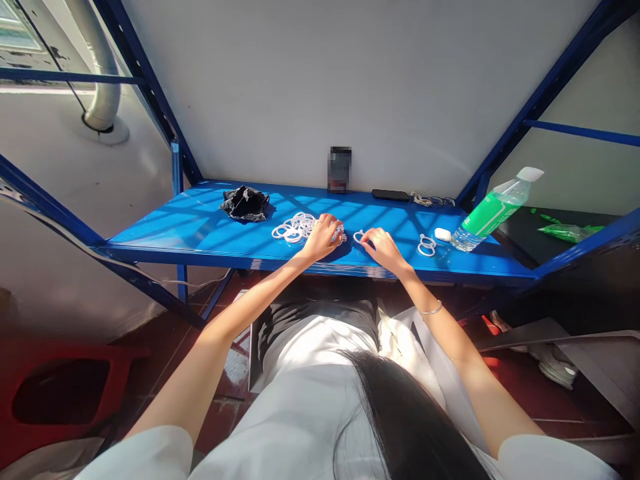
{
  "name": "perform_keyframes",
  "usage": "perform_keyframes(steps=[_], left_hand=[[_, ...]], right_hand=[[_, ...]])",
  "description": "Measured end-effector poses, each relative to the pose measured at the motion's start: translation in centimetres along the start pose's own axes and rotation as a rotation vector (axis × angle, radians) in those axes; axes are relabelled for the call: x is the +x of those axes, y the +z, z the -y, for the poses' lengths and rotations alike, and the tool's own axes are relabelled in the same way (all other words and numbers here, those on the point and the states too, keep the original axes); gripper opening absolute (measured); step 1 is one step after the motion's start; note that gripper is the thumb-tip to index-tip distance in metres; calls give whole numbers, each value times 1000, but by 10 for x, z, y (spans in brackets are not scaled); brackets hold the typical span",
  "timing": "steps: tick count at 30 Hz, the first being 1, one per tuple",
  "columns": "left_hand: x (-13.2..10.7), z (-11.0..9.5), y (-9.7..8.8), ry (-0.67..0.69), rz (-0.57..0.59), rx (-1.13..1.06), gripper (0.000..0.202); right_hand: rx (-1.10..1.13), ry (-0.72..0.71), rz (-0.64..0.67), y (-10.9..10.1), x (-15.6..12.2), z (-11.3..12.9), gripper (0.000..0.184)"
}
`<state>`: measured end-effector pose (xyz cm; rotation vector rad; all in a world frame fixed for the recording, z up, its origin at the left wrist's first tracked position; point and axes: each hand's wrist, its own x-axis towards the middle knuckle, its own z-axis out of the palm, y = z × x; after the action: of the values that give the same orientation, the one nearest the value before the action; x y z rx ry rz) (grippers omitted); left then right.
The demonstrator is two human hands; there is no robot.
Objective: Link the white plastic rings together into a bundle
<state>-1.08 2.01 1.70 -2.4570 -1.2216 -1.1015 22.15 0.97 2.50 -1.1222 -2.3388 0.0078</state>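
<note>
A loose pile of thin white rings [293, 229] lies on the blue table, left of the middle. My left hand [324, 237] is over the right end of this pile, its fingers curled down onto the rings; the fingertips are partly hidden. Just to the right, my right hand [384, 249] pinches a single white ring [357, 237] between thumb and forefinger, close to the table top. Farther right, a small separate group of white rings [427, 245] lies near the front edge, apart from both hands.
A crumpled black bag [245, 203] stands at the left on the blue table [165, 230]. At the back are an upright dark phone [339, 170], a flat black phone [391, 195] and a cable [423, 199]. A green-labelled bottle [493, 212] leans at the right beside a white case [443, 234]. Blue frame posts flank the table.
</note>
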Motion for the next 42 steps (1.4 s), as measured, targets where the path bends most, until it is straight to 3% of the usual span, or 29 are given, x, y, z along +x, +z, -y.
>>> perform_keyframes(steps=[4,9,14,20,30,42], left_hand=[[2,-6,-5,44,-3,-50,26],[2,-4,-5,124,26,-195,27],[3,-2,-3,121,55,-369,26],[4,-9,-10,71,166,-531,31],[3,-24,-20,81,318,-527,42],[9,-37,-21,-72,423,-656,58]], right_hand=[[15,-130,-88,-2,0,19,22],[7,-227,-71,3,-4,34,23],[74,-188,-110,8,-4,32,18],[416,-79,-194,5,-1,30,13],[586,-26,94,3,1,21,17],[774,23,239,2,8,18,36]])
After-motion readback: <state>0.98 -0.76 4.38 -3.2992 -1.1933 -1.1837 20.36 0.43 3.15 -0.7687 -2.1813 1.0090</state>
